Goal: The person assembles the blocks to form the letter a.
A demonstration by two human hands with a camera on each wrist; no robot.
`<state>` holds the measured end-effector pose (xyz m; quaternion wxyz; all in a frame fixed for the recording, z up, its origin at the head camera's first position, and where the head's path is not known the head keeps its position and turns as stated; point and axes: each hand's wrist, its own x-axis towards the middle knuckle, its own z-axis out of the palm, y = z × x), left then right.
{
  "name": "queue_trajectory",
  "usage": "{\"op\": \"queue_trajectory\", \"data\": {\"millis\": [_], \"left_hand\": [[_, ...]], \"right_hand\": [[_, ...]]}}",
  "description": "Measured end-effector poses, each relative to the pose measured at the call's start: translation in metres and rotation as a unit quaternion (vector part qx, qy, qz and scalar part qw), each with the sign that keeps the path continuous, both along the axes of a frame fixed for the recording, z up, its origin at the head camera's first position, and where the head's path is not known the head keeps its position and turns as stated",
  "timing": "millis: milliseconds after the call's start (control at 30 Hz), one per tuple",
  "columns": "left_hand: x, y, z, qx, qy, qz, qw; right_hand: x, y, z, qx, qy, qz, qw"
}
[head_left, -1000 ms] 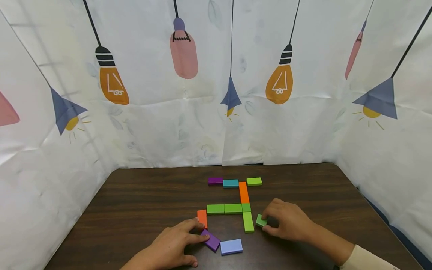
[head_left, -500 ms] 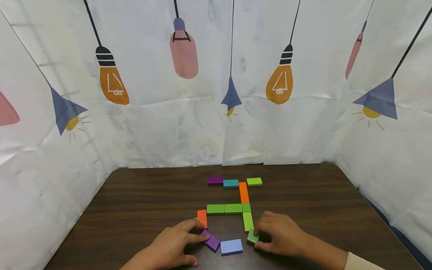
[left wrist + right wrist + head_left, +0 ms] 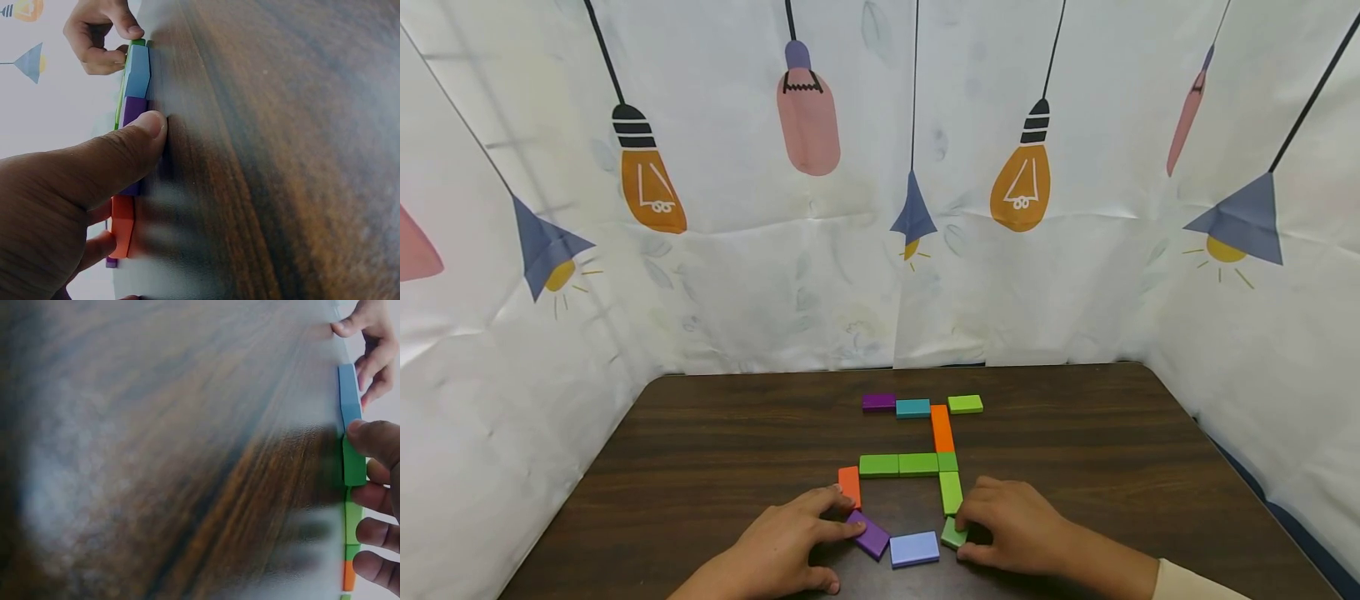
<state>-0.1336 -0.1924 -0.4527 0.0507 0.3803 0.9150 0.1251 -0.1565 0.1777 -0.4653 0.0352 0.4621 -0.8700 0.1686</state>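
Observation:
My right hand (image 3: 1022, 527) pinches a small green block (image 3: 953, 534) between thumb and fingers, flat on the table. The block sits at the near end of a lime block (image 3: 951, 493), close to a light blue block (image 3: 914, 550). My left hand (image 3: 786, 542) lies with fingers extended, touching an orange block (image 3: 849, 487) and a tilted purple block (image 3: 871, 537). In the left wrist view the left thumb (image 3: 134, 140) covers part of the purple block. The right wrist view shows the green block (image 3: 354, 461) end to end with the light blue one (image 3: 349, 394).
Green blocks (image 3: 898, 465) form a row ending at a corner. An orange block (image 3: 942, 428) runs from it to a teal block (image 3: 913, 408), beside a purple block (image 3: 879, 403). Another lime block (image 3: 965, 404) lies nearby on the dark wooden table (image 3: 737, 433). A lamp-printed curtain (image 3: 760, 292) hangs behind.
My right hand has slid the small green block leftward and nearer, from beside the lime block to its near end. The left hand and the other blocks have hardly moved.

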Motion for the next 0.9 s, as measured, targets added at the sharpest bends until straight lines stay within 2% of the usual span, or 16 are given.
{"op": "queue_trajectory", "data": {"millis": [467, 567, 733, 900], "left_hand": [[0.000, 0.000, -0.001, 0.006, 0.005, -0.005, 1.0000], [-0.001, 0.000, -0.001, 0.007, 0.007, -0.006, 0.9999], [-0.001, 0.000, -0.001, 0.005, 0.005, -0.005, 1.0000], [-0.001, 0.000, -0.001, 0.002, 0.003, -0.005, 1.0000]], "right_hand": [[-0.001, -0.003, -0.002, -0.002, 0.025, 0.006, 0.9997], [0.000, -0.005, -0.002, -0.012, 0.044, 0.007, 0.9989], [0.002, -0.013, -0.001, -0.036, 0.100, 0.012, 0.9943], [0.003, -0.025, 0.001, -0.007, 0.093, 0.013, 0.9955]]}}
